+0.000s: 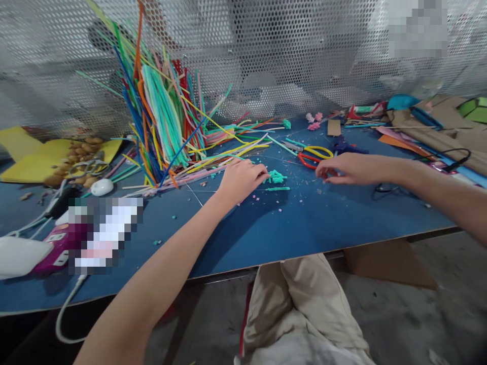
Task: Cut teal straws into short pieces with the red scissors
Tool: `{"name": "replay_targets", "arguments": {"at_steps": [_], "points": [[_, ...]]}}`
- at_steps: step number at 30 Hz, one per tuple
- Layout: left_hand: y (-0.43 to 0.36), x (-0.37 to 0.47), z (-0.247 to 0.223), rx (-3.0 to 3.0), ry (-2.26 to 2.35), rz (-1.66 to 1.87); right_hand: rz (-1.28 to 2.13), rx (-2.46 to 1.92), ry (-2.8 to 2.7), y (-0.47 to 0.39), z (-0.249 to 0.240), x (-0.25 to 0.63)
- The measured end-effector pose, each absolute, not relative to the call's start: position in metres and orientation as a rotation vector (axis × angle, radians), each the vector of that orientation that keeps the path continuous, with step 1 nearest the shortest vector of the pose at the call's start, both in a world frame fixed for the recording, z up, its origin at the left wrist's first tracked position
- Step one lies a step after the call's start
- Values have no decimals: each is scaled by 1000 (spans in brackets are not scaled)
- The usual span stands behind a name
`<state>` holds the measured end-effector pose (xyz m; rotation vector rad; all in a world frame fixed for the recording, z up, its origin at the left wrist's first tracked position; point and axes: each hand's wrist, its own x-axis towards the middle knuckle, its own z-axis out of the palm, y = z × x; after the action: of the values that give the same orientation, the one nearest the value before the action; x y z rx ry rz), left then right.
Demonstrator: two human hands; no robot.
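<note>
My left hand (243, 178) rests low over the table, its fingers curled together at a small heap of cut turquoise pipe cleaner pieces (277, 177). Whatever its fingertips pinch is hidden. Just below the heap, a thin wire (262, 190) lies on the table with a turquoise fuzzy length (279, 189) at its right end. To the right, my right hand (338, 169) hovers with loosely bent fingers, thumb apart, and nothing visible in it. Close beside its fingertips lie scissors (309, 159) with one red and one yellow handle.
A tall bundle of colourful pipe cleaners (162, 116) stands at the back left against a perforated metal panel (281, 56). A phone (108, 233) and power strip (57, 248) lie at left. A dark blue glue gun (348, 146) and cardboard (414, 126) are at right.
</note>
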<state>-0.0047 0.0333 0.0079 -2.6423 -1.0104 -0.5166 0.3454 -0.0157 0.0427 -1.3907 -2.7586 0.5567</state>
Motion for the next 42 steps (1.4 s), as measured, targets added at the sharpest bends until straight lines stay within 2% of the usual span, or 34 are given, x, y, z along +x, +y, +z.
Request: {"name": "replay_targets", "arguments": {"at_steps": [5,15,22,29,42], "points": [[32,-4,10,-2642,-1007,-495,574,-1556,-2710,-6,43,385],[37,-5,6,-2650,-1010,-523,740,-1496,-2676,-3,27,378],[34,-5,9,-2646,-1037,-511,601,-1402,-2809,5,26,377],[36,-7,7,-2658,-1017,-508,174,-1493,-2739,49,39,393],[37,-8,8,-2618,-998,-467,300,-1446,-2905,82,20,363]]}}
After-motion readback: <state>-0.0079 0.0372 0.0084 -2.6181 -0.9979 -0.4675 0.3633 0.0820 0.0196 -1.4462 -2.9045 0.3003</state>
